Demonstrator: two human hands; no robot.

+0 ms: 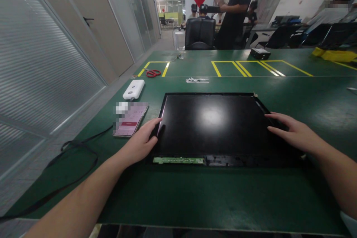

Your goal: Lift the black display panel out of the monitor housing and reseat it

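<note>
A black LCD screen panel [214, 126] lies face up before me on the green table, a bright reflection on its glass. Along its lower edge runs a narrow green circuit board [178, 160]. My left hand [143, 137] grips the panel's left edge, with thumb and forefinger at the frame. On the opposite side, my right hand [290, 130] holds the right edge, its thumb and fingers over the border. The undersides of both grips are hidden.
Left of the panel are a phone [131, 121], a white power bank [134, 89] and a black cable [80, 143]. Red-handled scissors [153, 73], small white scraps [196, 80] and a black box [260, 53] lie farther back. A person [237, 11] stands beyond the table.
</note>
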